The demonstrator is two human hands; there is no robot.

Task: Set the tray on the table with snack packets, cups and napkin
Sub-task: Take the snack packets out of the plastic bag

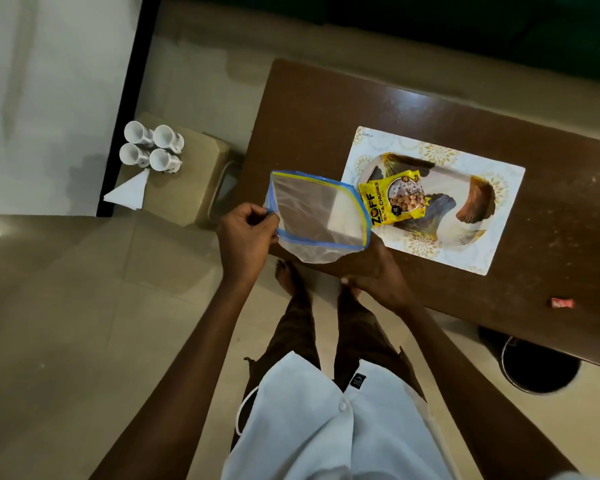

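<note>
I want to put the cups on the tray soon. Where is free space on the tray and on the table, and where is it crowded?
Free: the tray right of the yellow packet, and the table between the tray and the red wrapper. The table's far end, beyond the tray, is bare too. Crowded: the tray's left end, where the packet, the clear bag and both hands meet.

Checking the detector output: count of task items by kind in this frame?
Tray: 1
Snack packet: 1
White cups: 4
Napkin: 1
Clear zip bag: 1, held by left hand
Total: 8
</note>
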